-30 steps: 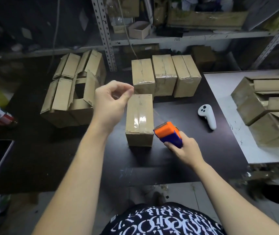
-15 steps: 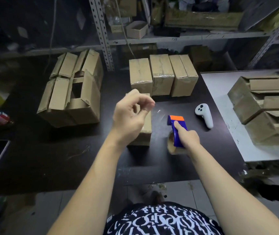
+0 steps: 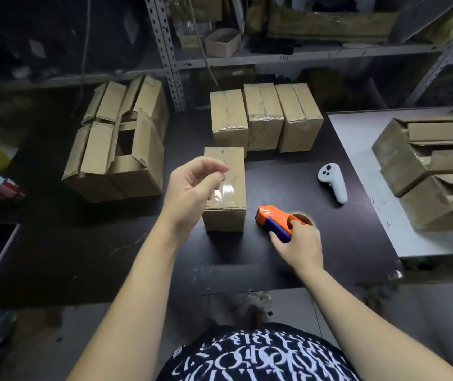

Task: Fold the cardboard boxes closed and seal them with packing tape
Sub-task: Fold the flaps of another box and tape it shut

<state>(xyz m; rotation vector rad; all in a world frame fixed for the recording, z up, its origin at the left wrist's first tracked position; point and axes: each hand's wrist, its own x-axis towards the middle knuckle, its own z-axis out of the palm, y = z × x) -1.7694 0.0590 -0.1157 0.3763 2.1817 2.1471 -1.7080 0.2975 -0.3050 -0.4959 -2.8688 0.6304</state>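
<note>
Left hand [image 3: 189, 193]: raised over near-left corner of centre box [image 3: 226, 171], fingertips drawn toward thumb; whether clear scrap is pinched, cannot tell.
Right hand [image 3: 299, 247]: wrapped round tape dispenser [image 3: 273, 220], just right of centre box.
Centre box: flaps shut, glossy tape along seam.
Three sealed boxes [image 3: 265, 116]: just behind it.
Open-flapped boxes [image 3: 115, 160]: left of it. More open boxes [image 3: 426, 166]: well right. Judged roughly half remaining.
Writing: small print on centre box, shirt lettering [image 3: 261, 358]; unreadable.
</note>
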